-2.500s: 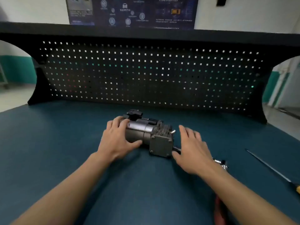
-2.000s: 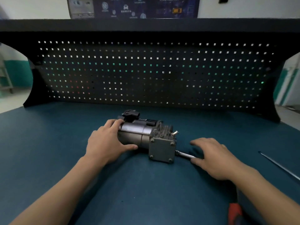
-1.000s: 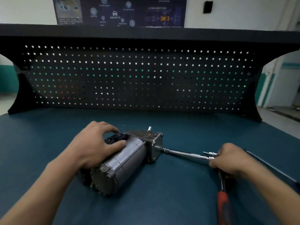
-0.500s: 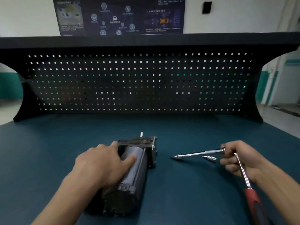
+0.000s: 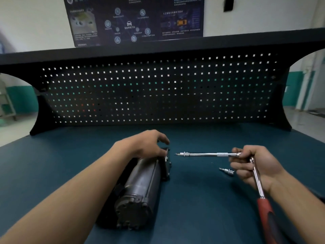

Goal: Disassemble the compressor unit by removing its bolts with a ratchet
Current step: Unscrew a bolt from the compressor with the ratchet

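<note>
I observe the compressor unit (image 5: 140,187) lying on its side on the dark blue-green bench top (image 5: 61,164), left of centre. Its round end cap faces the camera and its flanged end plate points toward the back of the bench.

The left hand (image 5: 147,144) is draped over the far end of the unit with the fingers arched and the thumb at the end plate. I cannot tell whether the fingers clamp the housing or only hover over it.

The right hand (image 5: 255,166) has its fingers curled firmly round the head end of the ratchet (image 5: 258,184) and holds it off the surface. The red grip runs back toward the lower right. A long chrome extension bar (image 5: 205,154) projects leftward from the head. Its tip is level with the end plate and just short of it, not touching. A small loose chrome bit (image 5: 226,171) lies on the bench just left of the right hand.

A black pegboard (image 5: 158,92) with square holes backs the bench under a black shelf (image 5: 158,50). On the pale wall above hang a dark printed poster (image 5: 133,20) and a small black box (image 5: 228,4). A teal wall band (image 5: 22,101) shows at both sides, above a light floor.
</note>
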